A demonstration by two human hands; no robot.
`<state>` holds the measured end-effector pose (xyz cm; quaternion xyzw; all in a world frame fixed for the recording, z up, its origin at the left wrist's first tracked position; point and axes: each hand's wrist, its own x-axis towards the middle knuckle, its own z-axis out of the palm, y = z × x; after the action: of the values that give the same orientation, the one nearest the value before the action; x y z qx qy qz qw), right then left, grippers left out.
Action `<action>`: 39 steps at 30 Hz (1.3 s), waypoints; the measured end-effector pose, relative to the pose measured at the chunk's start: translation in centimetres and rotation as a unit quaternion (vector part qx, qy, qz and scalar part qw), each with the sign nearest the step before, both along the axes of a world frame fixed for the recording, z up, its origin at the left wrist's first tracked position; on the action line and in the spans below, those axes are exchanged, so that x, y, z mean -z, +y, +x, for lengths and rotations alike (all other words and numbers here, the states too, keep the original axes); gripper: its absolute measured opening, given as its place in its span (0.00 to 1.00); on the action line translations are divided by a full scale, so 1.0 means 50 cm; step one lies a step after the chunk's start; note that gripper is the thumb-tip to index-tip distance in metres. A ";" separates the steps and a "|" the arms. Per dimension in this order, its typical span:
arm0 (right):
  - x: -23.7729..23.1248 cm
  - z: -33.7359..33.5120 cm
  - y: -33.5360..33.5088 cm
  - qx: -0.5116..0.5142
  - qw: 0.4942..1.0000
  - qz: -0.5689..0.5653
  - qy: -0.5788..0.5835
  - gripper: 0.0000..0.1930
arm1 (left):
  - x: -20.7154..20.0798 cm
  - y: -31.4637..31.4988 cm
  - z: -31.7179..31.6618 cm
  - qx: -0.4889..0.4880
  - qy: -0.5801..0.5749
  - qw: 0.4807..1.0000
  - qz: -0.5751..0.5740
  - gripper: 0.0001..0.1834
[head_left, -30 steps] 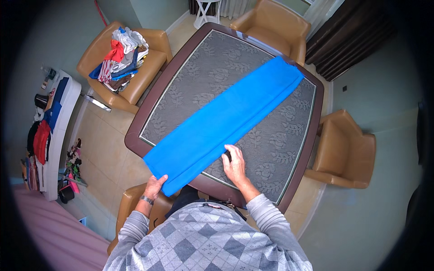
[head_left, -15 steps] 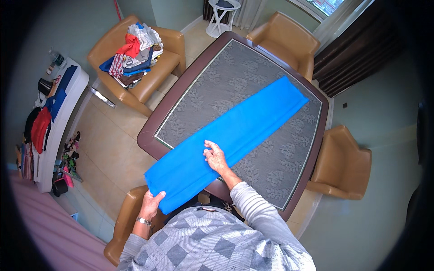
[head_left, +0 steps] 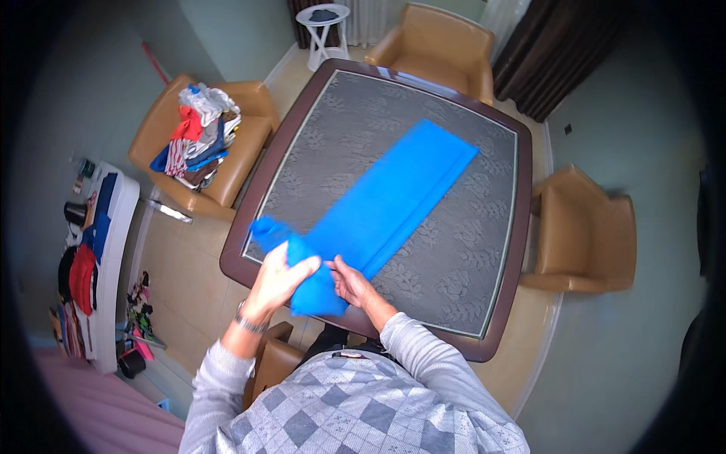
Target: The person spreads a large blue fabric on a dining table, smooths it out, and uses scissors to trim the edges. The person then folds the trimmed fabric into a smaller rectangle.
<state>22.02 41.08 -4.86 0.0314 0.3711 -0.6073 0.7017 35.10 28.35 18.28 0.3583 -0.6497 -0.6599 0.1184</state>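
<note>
A long, bright blue folded cloth (head_left: pixel 401 193) lies slantwise across the table, its far part flat. My left hand (head_left: pixel 281 278) is closed on its near end, lifting it and bending it back over the strip. The raised end (head_left: pixel 314 291) looks bunched and blurred by motion. By the cloth's right edge, at the bend, is my right hand (head_left: pixel 352 286). Its fingers are apart and reach toward the fold, with the tips touching or just beside the fabric.
The table (head_left: pixel 495 250) has a dark patterned top and a brown rim. Tan armchairs stand around it; the left one holds a clothes pile (head_left: pixel 200 136). A white shelf (head_left: pixel 113 250) with garments and a black cup runs along the left wall. A small white round table (head_left: pixel 323 15) stands behind.
My left hand has lifted the cloth's near end and carried it forward and right, folding it back. My right hand has slid from the cloth's top to its right edge. The view has shifted.
</note>
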 end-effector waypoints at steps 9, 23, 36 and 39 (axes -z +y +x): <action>-0.008 -0.066 0.134 0.186 0.963 -0.039 -0.190 0.44 | 0.260 -0.021 -0.404 0.000 -0.104 0.989 0.101 0.18; 0.032 -0.040 0.077 0.089 0.982 0.156 0.057 0.35 | 0.459 -0.101 -0.025 -0.079 -0.164 0.897 -0.403 0.20; 0.006 0.037 0.126 0.094 0.989 0.116 -0.015 0.35 | 0.427 -0.140 0.109 -0.052 0.027 0.994 -0.095 0.08; 0.008 0.082 0.141 0.091 0.987 0.135 -0.011 0.33 | 0.443 -0.133 0.154 -0.028 -0.009 0.993 -0.117 0.09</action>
<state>26.11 48.11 -5.25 0.1665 0.4373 -0.6126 0.6370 42.79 21.72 -3.87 0.3657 -0.7131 -0.5728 0.1722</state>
